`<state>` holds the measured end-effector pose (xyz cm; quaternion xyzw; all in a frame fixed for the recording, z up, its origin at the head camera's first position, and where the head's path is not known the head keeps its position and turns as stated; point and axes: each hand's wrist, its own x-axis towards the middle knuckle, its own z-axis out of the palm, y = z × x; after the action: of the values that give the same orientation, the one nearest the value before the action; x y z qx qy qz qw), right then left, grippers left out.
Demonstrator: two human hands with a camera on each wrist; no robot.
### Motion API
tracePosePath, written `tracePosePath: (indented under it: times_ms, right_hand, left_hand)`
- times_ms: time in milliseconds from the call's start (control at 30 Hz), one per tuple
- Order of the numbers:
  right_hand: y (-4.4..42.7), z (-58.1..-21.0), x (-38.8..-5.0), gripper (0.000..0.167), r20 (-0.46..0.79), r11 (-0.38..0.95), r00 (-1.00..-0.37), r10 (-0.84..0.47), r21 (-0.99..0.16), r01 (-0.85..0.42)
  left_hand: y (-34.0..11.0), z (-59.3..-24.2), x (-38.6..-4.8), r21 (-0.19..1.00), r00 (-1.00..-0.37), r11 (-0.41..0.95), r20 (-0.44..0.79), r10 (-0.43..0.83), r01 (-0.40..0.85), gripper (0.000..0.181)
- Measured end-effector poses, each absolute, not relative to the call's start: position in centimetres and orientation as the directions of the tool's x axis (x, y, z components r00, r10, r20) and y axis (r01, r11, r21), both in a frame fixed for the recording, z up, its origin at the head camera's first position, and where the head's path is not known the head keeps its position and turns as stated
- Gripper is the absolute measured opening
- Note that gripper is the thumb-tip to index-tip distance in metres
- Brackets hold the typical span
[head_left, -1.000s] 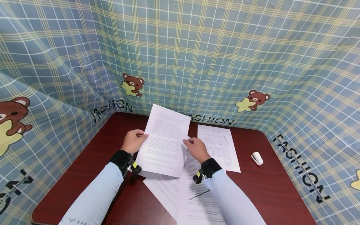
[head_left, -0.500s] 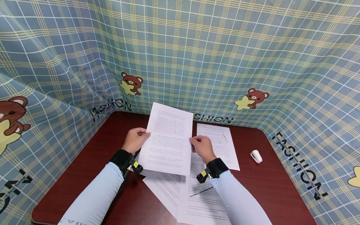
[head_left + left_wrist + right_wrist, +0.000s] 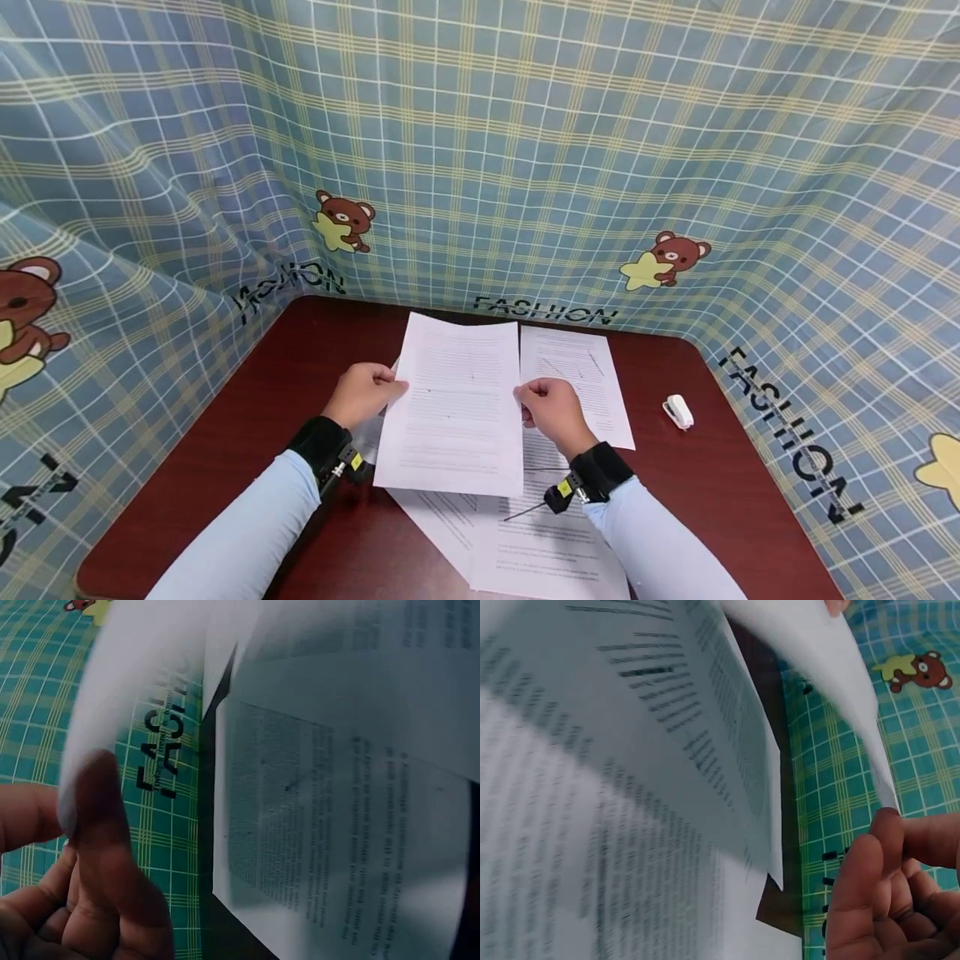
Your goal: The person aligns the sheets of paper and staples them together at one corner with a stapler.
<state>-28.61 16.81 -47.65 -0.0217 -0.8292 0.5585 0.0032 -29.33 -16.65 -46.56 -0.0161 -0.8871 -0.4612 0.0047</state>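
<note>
Fingers (image 3: 857,881) of left hand (image 3: 362,395) and right hand (image 3: 557,411) pinch printed paper (image 3: 459,410) (at opposite edges).

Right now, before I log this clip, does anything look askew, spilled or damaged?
Yes, mildly: beneath the held sheet, the loose papers on the table lie askew, overlapping at differing angles rather than squared up. No spill or tear is visible.

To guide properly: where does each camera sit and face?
Head: worn there, facing forward and down at the held sheet; left grip, right grip and sleeves show.
Left wrist: worn there, facing printed pages and cloth; left fingers show.
Right wrist: worn there, facing printed pages and cloth; right fingers and another fingertip show.
Wrist views share the held sheet.
</note>
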Motion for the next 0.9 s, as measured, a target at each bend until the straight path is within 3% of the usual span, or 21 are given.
tracePosePath:
  times_ms: [267, 533, 900]
  right_hand:
    - [18.2, -48.7, -26.3, 0.018, -0.078, 0.452, -0.997, 0.009, -0.889, 0.073]
    - [18.9, -50.0, -25.5, 0.018, -0.143, 0.542, -0.989, -0.034, -0.834, 0.102]
    - [19.3, -50.0, -24.3, 0.027, -0.153, 0.819, -0.98, -0.131, -0.573, -0.02]
  left_hand:
    - [-15.9, -47.2, -28.4, 0.774, -0.993, 0.632, -0.035, 0.112, 0.044, 0.015]
    - [-15.4, -48.6, -27.5, 0.739, -0.974, 0.674, -0.154, 0.166, -0.002, 0.019]
    - [-15.2, -49.0, -25.8, 0.715, -0.921, 0.696, -0.23, 0.315, 0.06, 0.028]
